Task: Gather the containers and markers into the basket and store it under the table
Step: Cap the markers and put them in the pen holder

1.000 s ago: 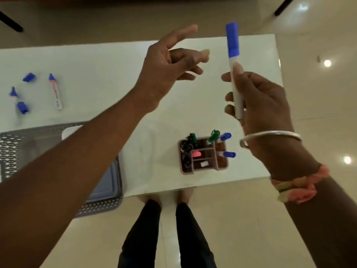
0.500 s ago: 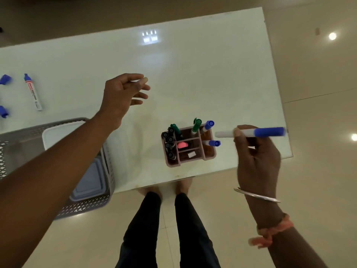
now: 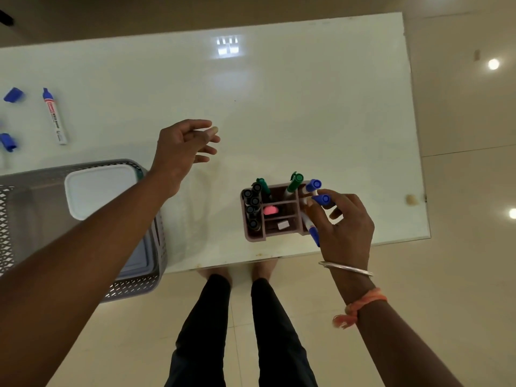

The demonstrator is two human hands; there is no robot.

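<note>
1. My right hand (image 3: 344, 227) is at the right end of the pen holder (image 3: 282, 236), fingers curled round a blue-capped marker (image 3: 313, 232). Its white barrel points into the holder and its cap points back toward me.
2. My left hand (image 3: 181, 146) hovers above the bare counter (image 3: 307, 107) with its fingers loosely spread, gripping nothing.
3. The holder stands near the counter's near edge. Black markers (image 3: 251, 205) fill its left compartment, and two green markers (image 3: 294, 181) and two more blue-capped ones (image 3: 314, 185) stand at the back. A pink piece (image 3: 270, 210) and a small white piece (image 3: 282, 225) lie in the middle slots.
4. The grey perforated basket (image 3: 139, 286) is at the counter's near left, under my left forearm. Inside it are a white-lidded container (image 3: 97, 188) and a bluish lid (image 3: 139, 255); I cannot tell how these two sit against each other.
5. A loose marker (image 3: 54, 118) with a blue cap lies flat at the far left of the counter, well apart from the basket. Two separate blue caps (image 3: 13, 94) lie just beyond it, at the left edge of the view.
</note>
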